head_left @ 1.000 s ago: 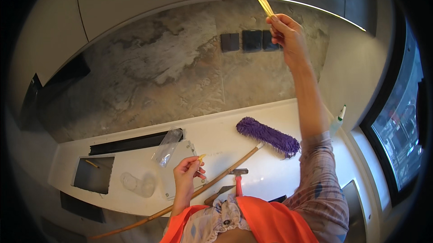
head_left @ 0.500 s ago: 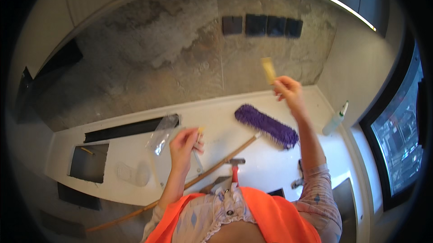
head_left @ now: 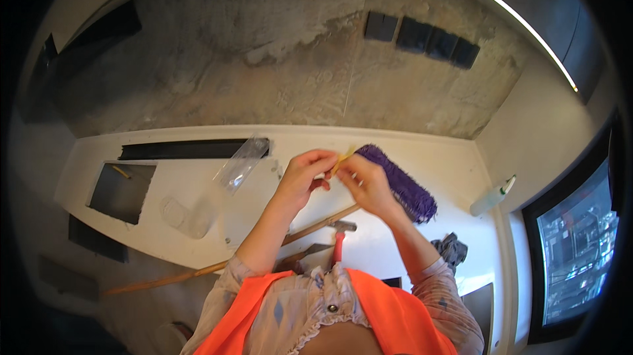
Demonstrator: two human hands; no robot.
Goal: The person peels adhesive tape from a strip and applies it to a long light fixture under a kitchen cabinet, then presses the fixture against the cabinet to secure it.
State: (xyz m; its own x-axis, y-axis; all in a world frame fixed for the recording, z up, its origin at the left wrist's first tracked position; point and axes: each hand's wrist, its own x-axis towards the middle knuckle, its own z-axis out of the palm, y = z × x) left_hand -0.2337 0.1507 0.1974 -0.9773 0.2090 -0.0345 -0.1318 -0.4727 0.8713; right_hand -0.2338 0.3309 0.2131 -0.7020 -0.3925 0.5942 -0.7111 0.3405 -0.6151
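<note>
Quantity in work: yellow strip (head_left: 342, 157), held between your two hands above the white worktop (head_left: 455, 160), just left of the duster in view. The fingers hide part of it, so you cannot tell whether it is one piece or several. Your left grip (head_left: 303, 176) is pinched closed on the strip, thumb against fingertips. Your right grip (head_left: 370, 185) is likewise pinched on it, its fingertips beside those of the left.

On the worktop, count: one purple duster (head_left: 399, 187); one wooden pole (head_left: 310, 228), lying diagonally beneath your left forearm; one red-handled tool (head_left: 338, 247) with a grey head; one clear plastic bag (head_left: 237, 169), overlapping one long black strip (head_left: 175, 150); one spray bottle (head_left: 486, 202); one crumpled grey cloth (head_left: 453, 249), beside your right forearm. One rectangular opening (head_left: 122, 200) is cut at the left end, with one small yellow item (head_left: 121, 172) showing inside it.

On the wall, count four dark square plates (head_left: 414, 34) in a row. Any marking on the plates or bottle is too small to read.
</note>
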